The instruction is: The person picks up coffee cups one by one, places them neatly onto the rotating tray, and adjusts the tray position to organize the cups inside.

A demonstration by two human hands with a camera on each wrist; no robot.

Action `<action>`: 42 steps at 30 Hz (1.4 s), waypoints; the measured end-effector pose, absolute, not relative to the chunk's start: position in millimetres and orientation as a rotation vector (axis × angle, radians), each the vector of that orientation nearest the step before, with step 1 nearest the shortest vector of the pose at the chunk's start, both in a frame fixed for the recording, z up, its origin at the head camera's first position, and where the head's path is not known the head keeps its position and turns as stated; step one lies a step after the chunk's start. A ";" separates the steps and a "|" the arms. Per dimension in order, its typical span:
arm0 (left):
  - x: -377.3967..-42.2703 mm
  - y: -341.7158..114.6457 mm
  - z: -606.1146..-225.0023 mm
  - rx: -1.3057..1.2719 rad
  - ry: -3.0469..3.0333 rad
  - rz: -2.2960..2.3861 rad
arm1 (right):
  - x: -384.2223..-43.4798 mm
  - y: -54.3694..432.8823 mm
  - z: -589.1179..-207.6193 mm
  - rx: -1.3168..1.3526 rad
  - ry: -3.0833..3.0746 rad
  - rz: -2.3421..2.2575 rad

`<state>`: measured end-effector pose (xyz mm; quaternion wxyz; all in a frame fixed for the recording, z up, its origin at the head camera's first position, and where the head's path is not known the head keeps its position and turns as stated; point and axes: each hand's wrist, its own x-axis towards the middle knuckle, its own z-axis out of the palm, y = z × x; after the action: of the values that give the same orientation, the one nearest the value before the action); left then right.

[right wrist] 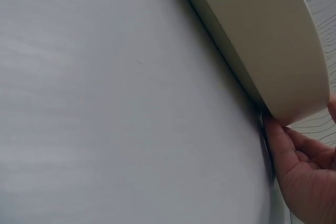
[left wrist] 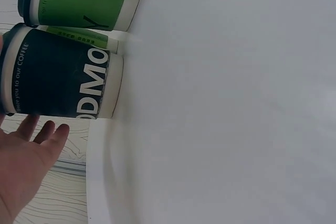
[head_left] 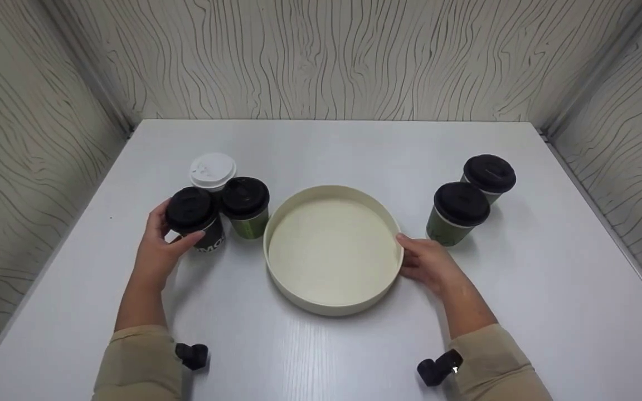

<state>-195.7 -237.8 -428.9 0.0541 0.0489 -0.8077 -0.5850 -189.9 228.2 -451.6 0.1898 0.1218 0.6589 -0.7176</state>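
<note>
A dark paper coffee cup [head_left: 209, 234] with a black lid stands at the left, white letters on its side. My left hand [head_left: 159, 245] holds it, thumb in front and fingers round the far left side. In the left wrist view, fingertips of the left hand [left wrist: 26, 156] show beside the dark cup [left wrist: 63, 74]. A round cream tray [head_left: 332, 301] lies mid-table. At its right side my right hand [head_left: 429, 262] grips the wall, thumb at the rim. The right wrist view shows fingers of the right hand [right wrist: 307, 171] low against the tray wall [right wrist: 273, 40].
Beside the dark cup stand a green cup [head_left: 251, 225] with a black lid and a white-lidded cup [head_left: 213, 169]. Right of the tray are two more black-lidded cups, a green one [head_left: 448, 228] and one behind it [head_left: 489, 174]. Patterned panels [head_left: 321, 61] enclose the white table [head_left: 310, 356].
</note>
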 end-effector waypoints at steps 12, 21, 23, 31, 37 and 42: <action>-198.2 -230.6 -426.6 0.234 -2.422 -1.741 | -190.5 229.0 -450.7 0.357 1.818 -2.032; -198.9 -230.2 -427.0 0.217 -2.393 -1.760 | -191.5 230.8 -450.9 0.347 1.800 -2.033; -199.2 -229.9 -426.9 0.212 -2.388 -1.761 | -191.5 231.1 -451.3 0.344 1.802 -2.030; -200.6 -228.6 -427.2 0.209 -2.401 -1.747 | -191.0 231.9 -451.9 0.345 1.804 -2.040; -200.6 -228.4 -427.1 0.219 -2.394 -1.769 | -191.3 232.1 -451.3 0.348 1.806 -2.035; -198.3 -227.2 -426.8 0.233 -2.387 -1.761 | -191.1 232.3 -450.6 0.339 1.821 -2.020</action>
<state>-198.3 -227.2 -426.8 0.0830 0.0782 -0.7994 -0.5899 -191.1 232.3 -450.6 0.1988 0.1213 0.6512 -0.7223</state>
